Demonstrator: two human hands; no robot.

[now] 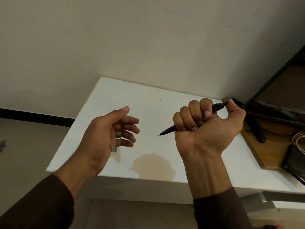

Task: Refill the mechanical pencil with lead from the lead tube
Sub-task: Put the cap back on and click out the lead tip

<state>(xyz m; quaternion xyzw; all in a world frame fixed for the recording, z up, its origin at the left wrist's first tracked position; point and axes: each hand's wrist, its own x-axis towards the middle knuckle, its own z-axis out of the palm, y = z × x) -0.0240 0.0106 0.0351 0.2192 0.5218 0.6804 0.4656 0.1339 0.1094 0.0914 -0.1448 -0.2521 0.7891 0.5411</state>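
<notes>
Dim warm light; soft shadows; edges bowed, perhaps blurred.

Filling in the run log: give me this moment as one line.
right hand: fist around mechanical pencil, tip pointing left | left hand: open, empty, fingers spread | table: white
</notes>
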